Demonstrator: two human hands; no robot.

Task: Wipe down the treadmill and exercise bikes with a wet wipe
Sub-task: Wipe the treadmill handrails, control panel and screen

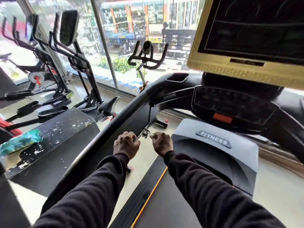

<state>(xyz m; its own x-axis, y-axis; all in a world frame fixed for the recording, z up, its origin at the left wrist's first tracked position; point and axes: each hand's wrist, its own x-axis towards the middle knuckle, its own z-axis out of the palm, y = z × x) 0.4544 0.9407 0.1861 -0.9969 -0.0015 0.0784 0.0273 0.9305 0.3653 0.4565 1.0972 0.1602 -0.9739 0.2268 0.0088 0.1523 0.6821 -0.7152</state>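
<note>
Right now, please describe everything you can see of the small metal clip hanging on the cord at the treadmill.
The metal clip is small and silvery, with a toothed or spring part, though blur hides finer detail. It hangs at the end of a thin black cord that drops from the treadmill's left handrail. It sits tilted in front of the grey motor cover. The left hand pinches its lower end; the right hand holds a small pale piece beside it, seemingly touching.

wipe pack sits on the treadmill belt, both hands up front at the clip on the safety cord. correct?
Not quite. The head view shows the wipe pack on the black platform left of the treadmill, not on the belt. Both hands, left hand and right hand, are at the clip.
</note>
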